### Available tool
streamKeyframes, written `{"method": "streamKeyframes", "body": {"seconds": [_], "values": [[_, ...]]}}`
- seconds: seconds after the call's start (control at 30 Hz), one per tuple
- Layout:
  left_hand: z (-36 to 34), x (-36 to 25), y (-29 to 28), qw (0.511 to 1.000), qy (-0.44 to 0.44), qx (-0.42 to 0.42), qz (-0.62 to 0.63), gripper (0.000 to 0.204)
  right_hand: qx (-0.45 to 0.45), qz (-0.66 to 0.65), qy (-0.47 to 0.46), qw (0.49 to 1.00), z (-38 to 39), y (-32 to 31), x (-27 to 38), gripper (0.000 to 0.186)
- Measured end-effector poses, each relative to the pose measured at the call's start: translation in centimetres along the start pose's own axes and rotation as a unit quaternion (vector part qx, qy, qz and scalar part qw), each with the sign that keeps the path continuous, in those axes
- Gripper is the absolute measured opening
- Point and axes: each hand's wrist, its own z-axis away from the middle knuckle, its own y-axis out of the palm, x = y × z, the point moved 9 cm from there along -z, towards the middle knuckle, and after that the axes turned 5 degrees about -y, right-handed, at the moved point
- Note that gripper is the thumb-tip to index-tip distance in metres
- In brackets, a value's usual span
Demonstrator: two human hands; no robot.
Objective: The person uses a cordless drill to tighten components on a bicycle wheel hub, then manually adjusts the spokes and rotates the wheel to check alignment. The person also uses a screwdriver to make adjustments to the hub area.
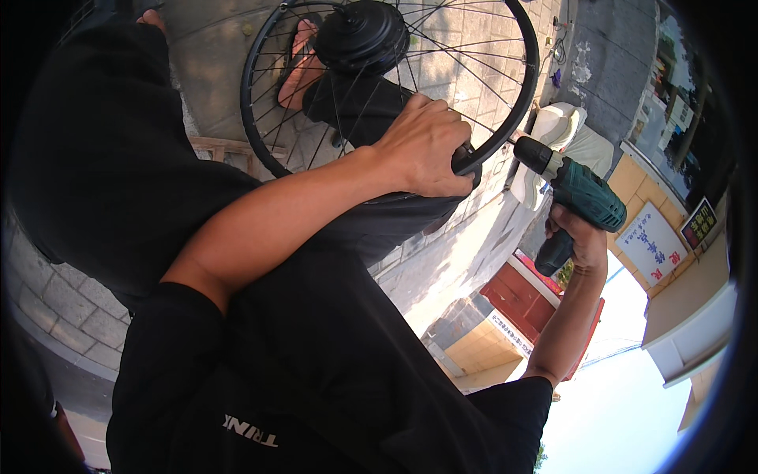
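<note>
Black short-sleeved shirt fills the near view, both bare forearms reaching out from it to a black spoked bicycle wheel with a bulky hub motor, held over grey paving. Left hand, grip closed around the black rim, should brace firmly. Right hand, wrapped shut on the handle of a dark green cordless drill, chuck just beside the rim: judged best kept square, trigger gentle.
</note>
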Motion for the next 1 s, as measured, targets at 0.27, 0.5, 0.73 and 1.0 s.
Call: {"method": "streamKeyframes", "body": {"seconds": [0.27,0.5,0.73,1.0], "values": [[0.2,0.1,0.9,1.0,0.009,-0.022,0.006,0.039,-0.008,-0.059,0.037,0.998,0.5,0.5,-2.5,0.024],[0.7,0.4,2.3,1.0,-0.001,0.016,-0.005,0.037,-0.001,-0.044,0.039,0.998,0.5,0.2,-4.4,0.023],[1.1,1.0,3.8,0.999,-0.008,0.048,-0.015,0.036,0.034,-0.044,0.055,0.997,0.5,0.5,-7.2,0.027],[1.2,1.1,3.9,0.999,-0.004,0.044,-0.016,0.037,0.014,-0.149,0.051,0.987,1.1,1.8,-11.8,0.035]]}}
